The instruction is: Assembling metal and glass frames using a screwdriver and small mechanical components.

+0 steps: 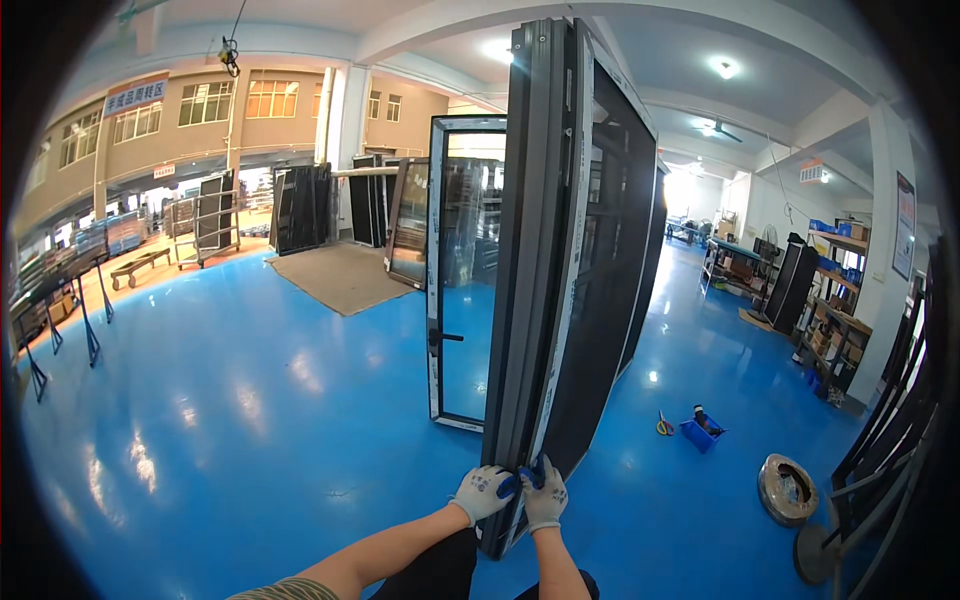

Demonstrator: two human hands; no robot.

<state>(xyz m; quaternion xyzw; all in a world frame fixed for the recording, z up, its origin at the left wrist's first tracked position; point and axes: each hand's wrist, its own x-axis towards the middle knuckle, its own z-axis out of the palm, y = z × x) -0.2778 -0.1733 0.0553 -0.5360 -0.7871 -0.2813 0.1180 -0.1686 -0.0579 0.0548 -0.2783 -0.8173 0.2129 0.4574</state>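
Observation:
A tall dark grey window frame (533, 250) stands upright on the floor in front of me, with black mesh panels along its right side. White protective tape (570, 300) runs up its edge. My left hand (484, 493), in a light glove with blue fingertips, is closed round the frame's near edge low down. Close beside it, my right hand (544, 497), gloved alike, has its fingers curled against the taped edge. Whatever is between the right fingers is too small to make out. A glazed sash (434, 300) with a black handle (450, 337) stands out to the frame's left.
On the blue floor to the right lie yellow-handled scissors (664, 425), a blue bin (702, 434) holding tools, and a wrapped ring-shaped coil (787, 490). Dark frames lean on a rack (900, 440) at far right. Brown matting (345, 278) lies at the back left.

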